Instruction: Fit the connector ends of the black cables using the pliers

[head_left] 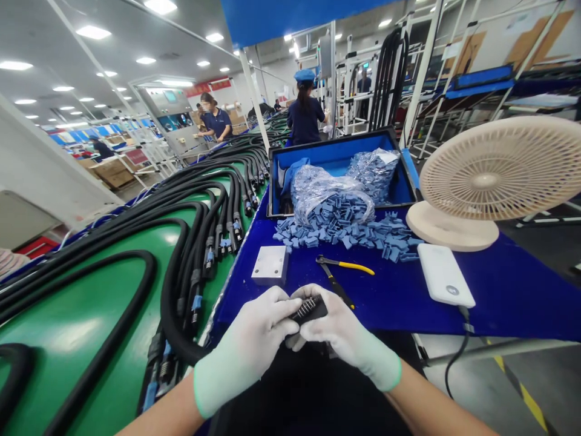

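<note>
Left hand (264,322) and right hand (341,324): gloved fingers grasping black ribbed fitting (307,308), near centre. Its completion: cannot tell. Beyond, nippers (345,264) unheld. Farther, loose blue clips (347,235) heaped, unfitted. Left, hoses (169,295); several ends already carry blue pieces (196,302).

Matt cloth gloves (254,333) hold a shiny metal coil (305,307); beyond their grip lie a smooth metal block (272,264), glossy plastic bags (314,186).
</note>
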The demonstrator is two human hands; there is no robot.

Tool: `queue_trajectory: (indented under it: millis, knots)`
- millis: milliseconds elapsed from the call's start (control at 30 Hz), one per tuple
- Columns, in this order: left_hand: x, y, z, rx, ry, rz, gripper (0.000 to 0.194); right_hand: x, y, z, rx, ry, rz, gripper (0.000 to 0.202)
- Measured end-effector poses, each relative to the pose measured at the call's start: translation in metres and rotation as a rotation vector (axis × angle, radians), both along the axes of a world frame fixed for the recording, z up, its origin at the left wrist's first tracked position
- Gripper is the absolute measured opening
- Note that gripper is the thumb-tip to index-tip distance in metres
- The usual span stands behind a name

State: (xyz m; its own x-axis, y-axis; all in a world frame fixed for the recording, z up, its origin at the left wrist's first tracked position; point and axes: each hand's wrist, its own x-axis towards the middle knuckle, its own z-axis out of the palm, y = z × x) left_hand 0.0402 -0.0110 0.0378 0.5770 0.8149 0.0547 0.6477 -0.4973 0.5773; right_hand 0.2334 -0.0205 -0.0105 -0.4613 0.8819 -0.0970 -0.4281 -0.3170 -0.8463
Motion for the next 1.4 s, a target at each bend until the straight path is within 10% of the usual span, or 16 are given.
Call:
queue_trajectory:
  millis: [200, 400, 500, 600, 733, 867, 933, 1067, 1400]
  knots:
    - [-0.006, 0.005, -0.015, -0.065, -0.124, -0.089, 0.031, 0.004, -0.005, -0.008, -0.010, 0.020, 0.024, 0.044]
    - [0.002, 0.030, -0.011, -0.471, -0.190, 0.118, 0.120, 0.000, -0.016, -0.018, -0.010, 0.050, -0.022, 0.044]
    - [0.007, 0.028, -0.008, -0.324, -0.155, 0.173, 0.105, 0.004, -0.010, -0.017, 0.010, 0.043, -0.065, 0.044]
    - [0.007, 0.009, -0.013, -0.071, -0.162, 0.279, 0.045, 0.002, -0.004, -0.017, 0.063, 0.087, -0.255, 0.044]
    - [-0.004, -0.012, -0.033, -0.411, -0.549, 0.441, 0.020, -0.019, -0.016, -0.021, 0.148, 0.190, -0.452, 0.042]
    - [-0.028, -0.003, -0.042, -0.609, -1.307, 0.786, 0.020, -0.017, -0.008, -0.016, 0.560, -0.342, -0.035, 0.055]
    - [-0.041, 0.009, -0.036, -0.536, -1.428, 0.844, 0.014, 0.005, 0.022, -0.011, 0.758, -0.860, -0.050, 0.034]
    - [-0.053, 0.030, -0.011, -0.338, -1.352, 0.708, 0.020, 0.063, 0.104, -0.014, 0.576, -1.589, -0.495, 0.027]
    - [-0.035, 0.132, 0.016, 0.115, -1.029, 0.465, 0.028, 0.087, 0.145, -0.062, 0.670, -1.681, -0.416, 0.025]
